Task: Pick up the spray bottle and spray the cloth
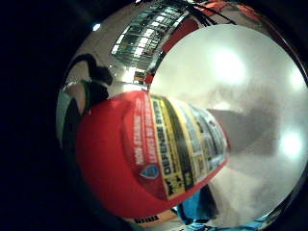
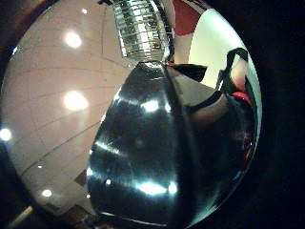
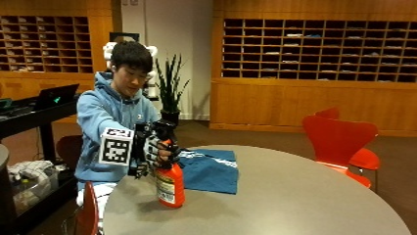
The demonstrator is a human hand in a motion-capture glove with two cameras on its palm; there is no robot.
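An orange-red spray bottle point(image 3: 170, 185) with a black trigger head stands upright on the round grey table point(image 3: 293, 196) near its front left edge. My gloved right hand point(image 3: 153, 151) grips the bottle's neck just under the head, fingers curled round it. The bottle's labelled red body point(image 1: 144, 159) fills the little finger side palm view, and its black head point(image 2: 143, 162) fills the thumb side palm view. A blue cloth point(image 3: 208, 171) lies flat on the table just behind and to the right of the bottle.
Orange chairs point(image 3: 342, 142) stand at the table's far right. A potted plant point(image 3: 171, 93) rises behind the person. A dark cart with a laptop point(image 3: 55, 95) stands at the left. Bare tabletop stretches to the right of the cloth.
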